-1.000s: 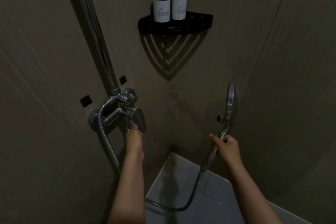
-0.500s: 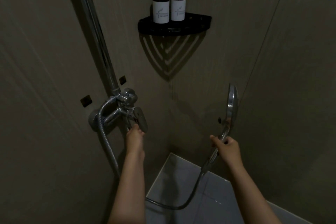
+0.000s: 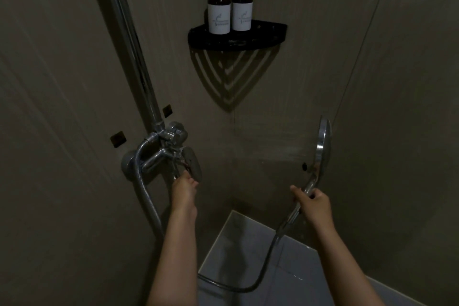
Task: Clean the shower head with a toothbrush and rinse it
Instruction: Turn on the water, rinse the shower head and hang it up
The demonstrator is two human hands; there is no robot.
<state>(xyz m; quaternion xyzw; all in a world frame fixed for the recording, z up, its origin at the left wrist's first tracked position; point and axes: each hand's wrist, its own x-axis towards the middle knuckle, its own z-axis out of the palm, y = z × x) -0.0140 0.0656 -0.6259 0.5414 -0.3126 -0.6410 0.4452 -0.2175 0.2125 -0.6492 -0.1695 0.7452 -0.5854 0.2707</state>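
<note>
Step in hand, as judged: the rinse. The right hand [image 3: 314, 206] grips the shower head [image 3: 324, 141] by its handle, upright at right, facing the far corner. The left hand [image 3: 183, 189] touches the lever [image 3: 192, 164] at left; its grip cannot be told. No toothbrush is in view. The next move calls for gentle lever work, with the spray aimed at the wall.

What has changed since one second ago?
The left hand, fingertips on the tap lever, has turned it slightly. A faint haze, perhaps water, now shows beside the shower head. The right hand still grips the handle.
</note>
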